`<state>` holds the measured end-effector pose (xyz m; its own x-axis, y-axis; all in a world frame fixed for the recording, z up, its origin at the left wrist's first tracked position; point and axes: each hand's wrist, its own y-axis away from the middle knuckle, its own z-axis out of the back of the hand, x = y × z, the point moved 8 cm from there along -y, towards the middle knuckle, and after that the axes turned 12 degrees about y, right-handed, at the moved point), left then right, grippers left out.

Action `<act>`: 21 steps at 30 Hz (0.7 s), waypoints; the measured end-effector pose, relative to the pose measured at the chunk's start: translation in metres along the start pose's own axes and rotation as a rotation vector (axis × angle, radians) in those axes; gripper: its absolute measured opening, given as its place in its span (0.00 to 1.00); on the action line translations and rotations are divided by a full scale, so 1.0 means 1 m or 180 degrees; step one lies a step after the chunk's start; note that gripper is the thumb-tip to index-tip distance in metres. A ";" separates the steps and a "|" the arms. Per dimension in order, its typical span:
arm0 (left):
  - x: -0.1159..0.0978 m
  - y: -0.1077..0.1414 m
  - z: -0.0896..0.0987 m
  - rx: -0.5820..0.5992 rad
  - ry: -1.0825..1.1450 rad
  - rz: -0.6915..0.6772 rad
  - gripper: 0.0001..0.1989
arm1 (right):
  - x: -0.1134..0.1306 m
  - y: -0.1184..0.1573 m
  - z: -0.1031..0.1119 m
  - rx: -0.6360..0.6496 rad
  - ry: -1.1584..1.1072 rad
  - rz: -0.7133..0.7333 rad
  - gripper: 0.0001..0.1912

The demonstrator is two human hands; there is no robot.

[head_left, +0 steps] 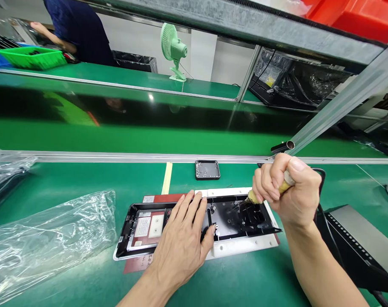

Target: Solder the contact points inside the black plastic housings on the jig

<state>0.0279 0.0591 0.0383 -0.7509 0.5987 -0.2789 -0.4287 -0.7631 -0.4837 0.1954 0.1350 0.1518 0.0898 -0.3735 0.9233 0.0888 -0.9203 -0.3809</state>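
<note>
The step in hand is looking like tool work inside the black housing (227, 217), which is lying hollow side up on a white fixture (248, 245), directly before the person on the green surface (232, 283). The right grip (288, 192) is clasping a yellow-handled tool (253, 197), its fingers curling tightly around the handle, and the tool is slanting down into the right-hand part of the housing. Its tip is blurring into the dark interior, so whether it is meeting a screw cannot fairly be told. The left grip (184, 238) is lying flat across the middle of the housing, fingers extended, thumb standing apart, pinching nothing. The next move is probably calling for a well-aligned tool and steady pressure, with the left palm bracing the housing against turning.

By count, two hands are working with one tool, one housing and one fixture. One small black tray (207, 175) is sitting just beyond the housing, holding several bright bits too tiny to count. One strip of yellow tape (167, 179) is running along the surface to the left of that tray. One large clear plastic bag (69, 230) is lying left of the housing. Farther back, one green fan (174, 49) is standing, and one co-worker (81, 30) is leaning near one green basket (34, 57).
</note>
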 end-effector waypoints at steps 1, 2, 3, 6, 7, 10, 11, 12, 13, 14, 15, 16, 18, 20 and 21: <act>0.000 0.000 0.000 -0.0002 -0.0008 -0.0003 0.29 | 0.000 0.000 0.001 -0.0082 0.0053 0.0005 0.22; 0.000 0.000 0.000 -0.0002 -0.0015 -0.0003 0.29 | 0.000 0.000 0.002 -0.0172 0.0107 0.0010 0.23; 0.000 0.000 0.000 0.0008 -0.0019 0.0002 0.29 | 0.000 0.000 0.003 -0.0260 0.0159 0.0011 0.23; 0.001 0.001 -0.001 0.0031 -0.0015 0.0016 0.30 | 0.001 0.000 0.003 -0.0388 0.0250 0.0013 0.23; 0.002 0.001 -0.001 0.0034 -0.0005 0.0017 0.30 | 0.002 0.000 0.003 -0.0387 0.0255 0.0018 0.23; 0.002 0.002 -0.001 0.0024 0.0033 0.0029 0.30 | 0.006 0.001 0.003 -0.0390 0.0230 0.0019 0.22; 0.002 0.002 -0.001 0.0024 0.0046 0.0035 0.30 | 0.009 0.002 0.004 -0.0424 0.0206 0.0031 0.22; 0.002 0.001 -0.001 0.0024 0.0056 0.0037 0.30 | 0.013 0.002 0.007 -0.0480 0.0181 0.0062 0.22; 0.002 0.001 -0.001 0.0027 0.0062 0.0039 0.30 | 0.018 0.003 0.010 -0.0541 0.0157 0.0112 0.22; 0.002 0.001 -0.001 0.0029 0.0065 0.0036 0.30 | 0.023 0.004 0.013 -0.0609 0.0144 0.0171 0.22; 0.002 0.001 -0.001 0.0025 0.0064 0.0033 0.30 | 0.028 0.005 0.015 -0.0666 0.0147 0.0230 0.23; 0.002 0.001 -0.001 0.0019 0.0059 0.0031 0.30 | 0.032 0.006 0.018 -0.0704 0.0165 0.0268 0.23; 0.002 0.001 0.000 0.0010 0.0043 0.0027 0.29 | 0.037 0.007 0.020 -0.0718 0.0219 0.0276 0.24; 0.002 0.001 0.000 0.0007 0.0022 0.0014 0.29 | 0.039 0.008 0.020 -0.0694 0.0232 0.0250 0.25; 0.002 0.001 0.000 0.0009 0.0012 0.0003 0.29 | 0.039 0.009 0.020 -0.0671 0.0222 0.0236 0.25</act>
<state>0.0265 0.0593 0.0372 -0.7493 0.5989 -0.2825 -0.4295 -0.7642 -0.4812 0.2193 0.1142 0.1834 0.0190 -0.4414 0.8971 -0.1253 -0.8913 -0.4358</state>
